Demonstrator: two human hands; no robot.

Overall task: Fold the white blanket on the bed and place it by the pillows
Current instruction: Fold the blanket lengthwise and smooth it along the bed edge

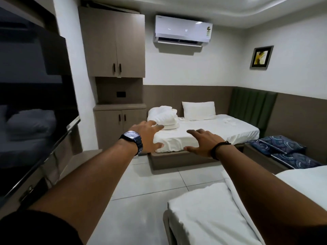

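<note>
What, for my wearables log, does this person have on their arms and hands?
Left hand: bare, with a wristwatch at the wrist, pale squarish face on a dark link band. A black sleeve covers that upper arm. Right hand: bare, with a thin dark bracelet at the wrist. No gloves.

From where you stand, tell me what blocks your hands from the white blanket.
Nothing visible does. Bare floor leads to the bed where the white blanket lies beside the pillow; left hand and right hand are open, empty.
</note>
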